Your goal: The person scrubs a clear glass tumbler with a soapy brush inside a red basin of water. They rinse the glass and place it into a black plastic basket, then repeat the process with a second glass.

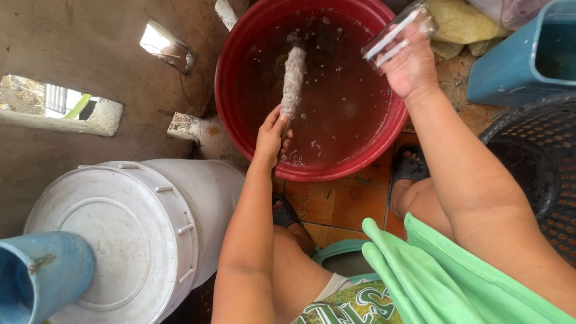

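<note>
A round red basin [237, 54] full of murky reddish water stands on the floor ahead of me. My left hand [271, 135] grips the lower end of a long soapy bottle brush [293, 81] whose grey bristled end points up over the water. My right hand [410, 63] holds a clear glass [397, 33] tilted above the basin's right rim. Dark rounded shapes lie under the water near the far side; I cannot tell what they are.
A white lidded drum [126, 234] stands at the lower left with a blue plastic cup [42, 273] beside it. A blue container [516, 57] and a black perforated basket [534, 150] sit to the right. Concrete wall with openings on the left. My sandalled feet rest on orange tiles.
</note>
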